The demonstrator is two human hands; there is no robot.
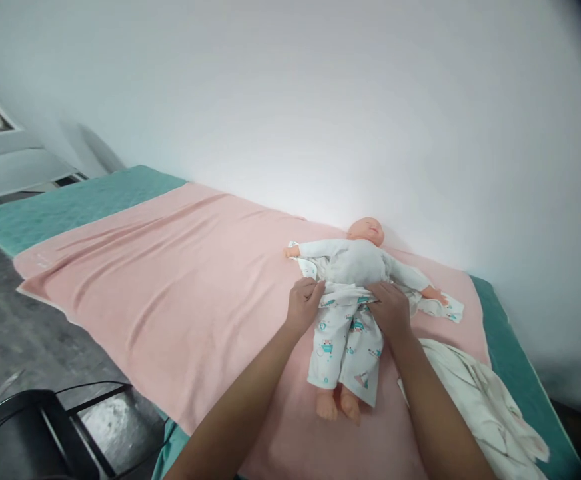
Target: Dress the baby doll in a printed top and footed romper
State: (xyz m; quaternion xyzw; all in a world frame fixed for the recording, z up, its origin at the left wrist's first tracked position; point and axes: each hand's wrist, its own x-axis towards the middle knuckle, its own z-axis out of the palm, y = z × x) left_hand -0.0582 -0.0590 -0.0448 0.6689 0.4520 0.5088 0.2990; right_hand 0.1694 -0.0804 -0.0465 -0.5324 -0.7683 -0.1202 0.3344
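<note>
A baby doll [355, 262] lies on its back on a pink blanket, its head toward the wall and its bare feet toward me. It has a white cloth body and wears white printed trousers [328, 340]. My left hand [304, 303] is closed on the trousers' waistband at one side. At the other side my right hand [389, 307] grips the same waistband. The band sits around the doll's middle. Beneath the doll's back and arms a white printed garment [453, 309] lies spread out, mostly hidden by the body.
The pink blanket [180, 287] covers much of a green padded table [105, 193] against the white wall. A crumpled cream cloth [475, 393] lies at the right. A black chair [25, 433] stands at the lower left, and a white chair [20, 170] farther back.
</note>
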